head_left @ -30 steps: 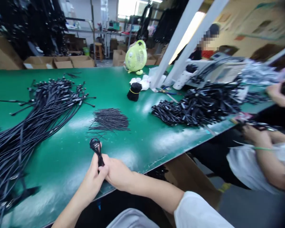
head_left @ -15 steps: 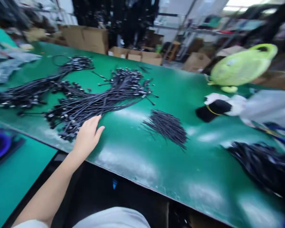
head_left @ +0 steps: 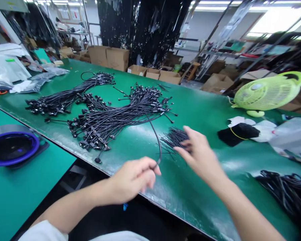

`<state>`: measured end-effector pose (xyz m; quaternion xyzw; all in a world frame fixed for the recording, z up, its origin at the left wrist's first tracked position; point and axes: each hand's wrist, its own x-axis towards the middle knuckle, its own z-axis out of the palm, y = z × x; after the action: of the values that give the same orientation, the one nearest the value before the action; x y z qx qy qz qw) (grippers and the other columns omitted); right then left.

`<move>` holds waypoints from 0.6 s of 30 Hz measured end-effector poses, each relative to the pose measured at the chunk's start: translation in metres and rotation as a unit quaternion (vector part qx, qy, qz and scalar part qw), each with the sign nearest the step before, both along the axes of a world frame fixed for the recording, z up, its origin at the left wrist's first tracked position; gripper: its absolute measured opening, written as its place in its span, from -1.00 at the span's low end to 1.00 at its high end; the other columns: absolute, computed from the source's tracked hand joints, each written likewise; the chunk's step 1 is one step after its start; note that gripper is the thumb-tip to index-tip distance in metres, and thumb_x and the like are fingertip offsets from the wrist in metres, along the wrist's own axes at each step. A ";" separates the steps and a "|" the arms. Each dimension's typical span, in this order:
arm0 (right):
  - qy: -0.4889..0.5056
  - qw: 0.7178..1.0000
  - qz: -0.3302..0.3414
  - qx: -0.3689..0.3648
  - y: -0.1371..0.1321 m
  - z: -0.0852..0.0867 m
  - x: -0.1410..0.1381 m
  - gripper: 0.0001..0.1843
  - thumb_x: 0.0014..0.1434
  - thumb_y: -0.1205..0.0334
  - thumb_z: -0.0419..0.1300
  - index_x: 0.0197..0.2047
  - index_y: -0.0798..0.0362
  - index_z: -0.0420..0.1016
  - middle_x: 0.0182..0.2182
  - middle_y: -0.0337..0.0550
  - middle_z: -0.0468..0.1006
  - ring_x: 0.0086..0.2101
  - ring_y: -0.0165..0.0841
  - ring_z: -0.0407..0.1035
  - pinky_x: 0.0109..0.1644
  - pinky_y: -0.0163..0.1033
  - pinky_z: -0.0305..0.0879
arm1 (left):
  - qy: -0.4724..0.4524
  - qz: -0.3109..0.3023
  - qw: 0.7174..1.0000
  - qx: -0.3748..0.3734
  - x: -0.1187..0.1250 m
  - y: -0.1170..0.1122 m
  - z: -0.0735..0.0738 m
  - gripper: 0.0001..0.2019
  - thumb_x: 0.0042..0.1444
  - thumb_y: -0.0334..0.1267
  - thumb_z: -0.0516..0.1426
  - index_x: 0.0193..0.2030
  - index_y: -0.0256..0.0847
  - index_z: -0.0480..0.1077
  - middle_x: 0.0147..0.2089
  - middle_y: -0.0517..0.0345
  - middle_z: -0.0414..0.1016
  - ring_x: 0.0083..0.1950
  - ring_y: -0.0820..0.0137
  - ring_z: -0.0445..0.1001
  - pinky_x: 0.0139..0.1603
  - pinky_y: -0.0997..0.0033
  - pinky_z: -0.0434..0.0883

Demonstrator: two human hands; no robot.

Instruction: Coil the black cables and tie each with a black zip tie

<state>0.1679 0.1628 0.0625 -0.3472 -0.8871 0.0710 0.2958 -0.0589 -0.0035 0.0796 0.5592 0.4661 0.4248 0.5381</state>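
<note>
- Workshop packed with cardboard boxes [head_left: 117, 58] standing along the back, black cable bunches [head_left: 140, 26] hanging overhead, and metal shelving [head_left: 210, 50] running off to the right.
- Green work table [head_left: 198, 110] stretching from the near edge to the far corner, with a teal side table [head_left: 20, 201] meeting its near left edge and carrying a blue-rimmed round dish [head_left: 12, 150].
- Towards the table's right edge: a lime-green fan [head_left: 266, 95] sitting near the far corner, a white cloth [head_left: 266, 130] lying just beside a black wire bundle with a yellow band [head_left: 237, 134].
- Near the left of the table: long black cables with connectors [head_left: 115, 117] lying in a wide, loose spread. Towards the near right corner: a dark cable heap [head_left: 283, 190], too blurred and cut off to count.
- Looking part-way through the batch, judging by the piles: many long cables gathered, with short thin black wires [head_left: 174, 139] remaining in a small pile mid-table.
- Left hand [head_left: 132, 180] closing on a thin black cable [head_left: 157, 140], its end pinched in the fingers, the rest arcing up over the table towards the long cables.
- Right hand [head_left: 200, 150] reaching out open, blurred, fingers spreading over the short wires, with no grip showing and contact impossible to confirm.
</note>
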 end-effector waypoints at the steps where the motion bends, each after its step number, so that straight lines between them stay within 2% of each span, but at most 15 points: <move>1: -0.007 0.998 0.056 -0.027 0.003 -0.003 -0.028 -0.31 0.25 0.07 0.17 0.36 -0.02 0.04 0.18 0.19 0.21 -0.19 -0.28 0.45 -0.16 -0.11 0.45 | -0.032 -0.034 0.999 -0.017 0.005 -0.014 0.004 -0.84 0.29 -0.22 -0.03 -0.15 -0.20 0.31 -0.45 0.27 0.35 -0.53 0.56 0.29 -0.45 0.55 0.27; 2: -0.016 0.993 0.110 -0.034 0.009 -0.006 -0.058 -0.37 0.26 0.11 0.16 0.34 -0.02 0.10 0.22 0.14 0.17 -0.09 -0.26 0.41 -0.09 -0.11 0.44 | -0.054 -0.047 0.997 -0.030 0.006 -0.027 0.005 -0.84 0.29 -0.20 -0.02 -0.16 -0.21 0.31 -0.46 0.27 0.34 -0.53 0.56 0.28 -0.46 0.56 0.26; 3: -0.031 0.987 0.155 -0.041 0.018 -0.008 -0.087 -0.50 0.27 0.17 0.13 0.26 0.01 0.22 0.18 0.09 0.22 -0.02 -0.26 0.36 -0.02 -0.12 0.41 | -0.073 -0.033 0.996 -0.042 0.002 -0.038 0.003 -0.82 0.29 -0.17 -0.01 -0.17 -0.22 0.32 -0.49 0.28 0.32 -0.54 0.56 0.27 -0.47 0.56 0.25; 5: -0.056 0.979 0.191 -0.038 0.036 -0.003 -0.137 -0.76 0.30 0.29 0.05 -0.01 0.09 0.43 -0.02 0.02 0.38 -0.05 -0.29 0.36 0.03 -0.14 0.36 | -0.094 0.061 0.992 -0.058 -0.019 -0.057 -0.008 -0.79 0.29 -0.11 0.01 -0.19 -0.21 0.32 -0.54 0.32 0.25 -0.55 0.56 0.21 -0.48 0.56 0.21; 6: -0.048 0.981 0.189 -0.021 0.044 0.005 -0.155 -0.79 0.30 0.34 0.01 -0.12 0.12 0.45 -0.09 0.00 0.41 -0.08 -0.30 0.36 0.03 -0.16 0.35 | -0.094 0.127 0.986 -0.060 -0.032 -0.063 -0.016 -0.78 0.28 -0.09 0.01 -0.20 -0.20 0.33 -0.56 0.33 0.22 -0.55 0.55 0.19 -0.47 0.55 0.20; 7: -0.026 0.983 0.184 0.009 0.049 0.015 -0.170 -0.78 0.31 0.36 -0.03 -0.18 0.13 0.44 -0.12 0.00 0.41 -0.09 -0.32 0.36 0.04 -0.16 0.34 | -0.084 0.195 0.976 -0.056 -0.047 -0.068 -0.023 -0.77 0.28 -0.08 0.02 -0.21 -0.20 0.33 -0.56 0.33 0.21 -0.53 0.54 0.18 -0.45 0.55 0.21; 9: 0.046 0.976 0.185 0.102 0.051 0.045 -0.188 -0.74 0.34 0.36 -0.09 -0.18 0.12 0.42 -0.05 0.01 0.38 -0.04 -0.33 0.33 0.07 -0.17 0.30 | -0.035 0.319 0.947 -0.031 -0.073 -0.071 -0.037 -0.78 0.26 -0.09 0.06 -0.23 -0.20 0.37 -0.49 0.27 0.27 -0.43 0.50 0.26 -0.34 0.52 0.26; 11: 0.095 0.953 0.205 0.202 0.045 0.082 -0.196 -0.70 0.38 0.31 -0.14 -0.14 0.08 0.41 0.04 -0.04 0.36 0.04 -0.35 0.28 0.13 -0.17 0.26 | 0.024 0.390 0.921 0.004 -0.090 -0.068 -0.046 -0.78 0.22 -0.09 0.10 -0.25 -0.21 0.42 -0.35 0.17 0.38 -0.27 0.43 0.34 -0.21 0.49 0.30; 13: 0.081 0.937 0.205 0.272 0.040 0.117 -0.197 -0.67 0.40 0.27 -0.15 -0.13 0.07 0.43 0.06 -0.07 0.38 0.05 -0.36 0.27 0.13 -0.18 0.24 | 0.023 0.404 0.914 0.026 -0.097 -0.063 -0.049 -0.75 0.21 -0.08 0.11 -0.24 -0.23 0.45 -0.34 0.16 0.37 -0.27 0.43 0.34 -0.24 0.50 0.31; 15: 0.043 0.937 0.165 0.306 0.042 0.144 -0.189 -0.66 0.41 0.24 -0.14 -0.11 0.07 0.45 0.01 -0.07 0.43 0.02 -0.35 0.30 0.13 -0.17 0.22 | -0.075 0.363 0.929 0.015 -0.097 -0.059 -0.045 -0.74 0.21 -0.07 0.12 -0.26 -0.26 0.44 -0.51 0.27 0.18 -0.47 0.52 0.20 -0.44 0.57 0.23; 17: 0.018 0.943 0.148 0.297 0.049 0.157 -0.173 -0.64 0.42 0.24 -0.16 -0.09 0.06 0.46 -0.05 -0.06 0.47 0.03 -0.34 0.30 0.16 -0.15 0.18 | -0.225 0.290 0.930 -0.018 -0.098 -0.058 -0.037 -0.74 0.20 -0.10 0.14 -0.34 -0.29 0.41 -0.59 0.39 -0.06 -0.60 0.61 -0.02 -0.60 0.65 0.07; 18: 0.004 0.946 0.178 0.270 0.051 0.158 -0.165 -0.61 0.43 0.24 -0.19 -0.07 0.04 0.46 -0.04 -0.05 0.46 0.04 -0.33 0.29 0.17 -0.15 0.18 | -0.297 0.252 0.920 -0.037 -0.099 -0.058 -0.032 -0.75 0.19 -0.13 0.15 -0.38 -0.30 0.39 -0.60 0.41 -0.11 -0.63 0.64 -0.08 -0.64 0.67 0.02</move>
<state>0.0034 0.2137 0.2202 -0.0910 -0.9192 -0.1183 0.3644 -0.1579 -0.0620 0.0471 0.2512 0.4262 0.6750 0.5474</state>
